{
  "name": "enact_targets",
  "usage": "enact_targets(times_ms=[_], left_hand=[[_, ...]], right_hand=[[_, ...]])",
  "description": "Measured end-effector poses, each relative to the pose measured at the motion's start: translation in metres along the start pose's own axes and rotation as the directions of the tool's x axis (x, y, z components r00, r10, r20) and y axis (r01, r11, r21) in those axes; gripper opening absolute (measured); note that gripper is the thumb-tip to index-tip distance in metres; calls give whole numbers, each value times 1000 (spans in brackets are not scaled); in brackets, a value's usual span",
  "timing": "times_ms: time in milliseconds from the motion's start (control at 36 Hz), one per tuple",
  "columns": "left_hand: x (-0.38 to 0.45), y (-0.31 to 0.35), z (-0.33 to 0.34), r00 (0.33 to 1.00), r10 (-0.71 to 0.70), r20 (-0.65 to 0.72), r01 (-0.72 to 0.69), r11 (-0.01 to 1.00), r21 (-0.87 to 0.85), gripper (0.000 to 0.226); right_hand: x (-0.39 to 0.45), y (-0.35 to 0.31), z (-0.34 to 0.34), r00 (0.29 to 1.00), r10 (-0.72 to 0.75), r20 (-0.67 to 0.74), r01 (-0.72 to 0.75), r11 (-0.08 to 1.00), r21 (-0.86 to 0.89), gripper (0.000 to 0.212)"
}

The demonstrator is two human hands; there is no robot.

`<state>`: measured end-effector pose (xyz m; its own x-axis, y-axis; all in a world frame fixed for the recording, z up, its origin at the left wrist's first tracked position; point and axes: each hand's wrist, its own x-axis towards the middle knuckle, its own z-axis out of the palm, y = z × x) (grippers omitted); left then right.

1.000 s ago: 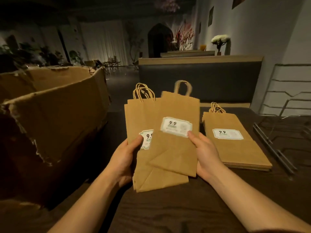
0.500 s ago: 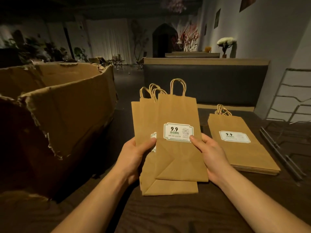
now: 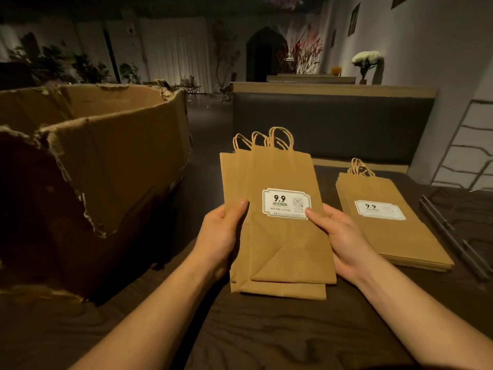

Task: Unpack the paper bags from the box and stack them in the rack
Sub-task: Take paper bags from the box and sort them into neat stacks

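I hold a small bundle of flat brown paper bags upright-tilted over the dark wooden table, white "9.9" label facing me. My left hand grips the bundle's left edge, thumb on the front. My right hand grips the right edge, thumb on the label's corner. A neat stack of the same bags lies flat on the table to the right. The torn cardboard box stands open at the left; its inside is dark. A wire rack stands at the far right.
Two dark metal bars lie on the table between the flat stack and the rack. A dark padded bench back runs behind the table. The room beyond is dim, with plants and curtains.
The front bag, skewed a second ago, now lies squared over the others in the bundle. Both hands kept their hold on the edges and the bundle rose slightly.
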<state>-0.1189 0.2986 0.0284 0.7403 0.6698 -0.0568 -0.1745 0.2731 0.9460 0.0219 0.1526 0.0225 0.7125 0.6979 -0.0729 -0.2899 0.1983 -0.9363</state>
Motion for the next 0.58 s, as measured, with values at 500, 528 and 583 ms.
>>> enact_targets(times_ms=[500, 528, 583], left_hand=[[0, 3, -3, 1000, -17, -19, 15, 995, -102, 26], [1, 1, -2, 1000, -13, -20, 10, 995, -103, 25], [1, 0, -2, 1000, 2, -24, -4, 996, -93, 24]], right_hand=[[7, -1, -14, 986, 60, -158, 12, 908, 419, 38], [7, 0, -14, 986, 64, -151, 6, 906, 422, 38], [7, -1, -14, 987, 79, -138, -14, 908, 418, 39]])
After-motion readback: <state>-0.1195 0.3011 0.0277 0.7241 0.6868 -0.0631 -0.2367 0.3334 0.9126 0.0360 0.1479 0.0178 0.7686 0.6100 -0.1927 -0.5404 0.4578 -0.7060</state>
